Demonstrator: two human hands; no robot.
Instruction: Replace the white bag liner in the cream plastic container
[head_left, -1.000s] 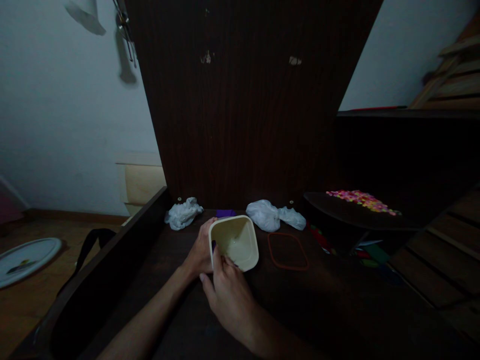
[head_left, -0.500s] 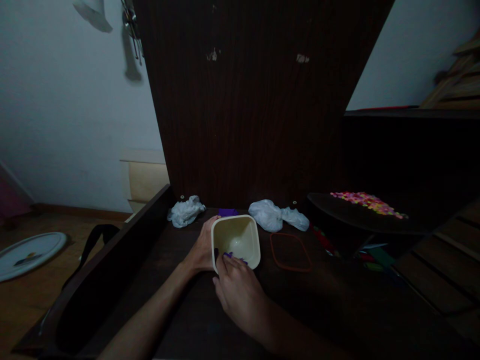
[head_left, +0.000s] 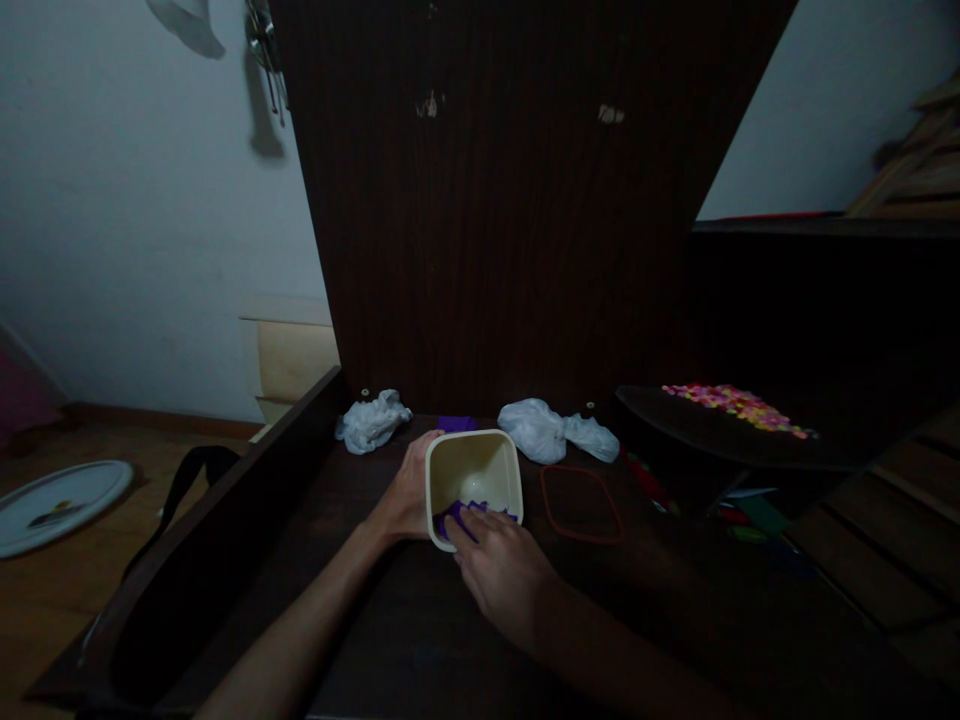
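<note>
A cream square plastic container [head_left: 480,470] is tipped with its mouth toward me. My left hand [head_left: 411,492] grips its left side, the fingers partly hidden behind it. My right hand [head_left: 501,572] reaches over the near rim, its fingers pressing a purple cloth [head_left: 461,518] against the inside wall. Just behind the container lies another purple piece [head_left: 456,424], mostly flat. To the right, a reddish-brown square rim [head_left: 581,503], which looks like a lid, lies on the dark wooden surface [head_left: 405,620].
Crumpled whitish plastic bags [head_left: 373,422] and a knotted plastic bag [head_left: 532,430] sit along the back panel [head_left: 487,250]. At right, a dark shelf [head_left: 637,410] bears many small colourful pieces [head_left: 739,405]. A raised side board [head_left: 247,520] runs along the left.
My right hand has moved slightly right along the near inside wall. More of the purple cloth shows under its fingers. The left hand keeps its hold on the container.
</note>
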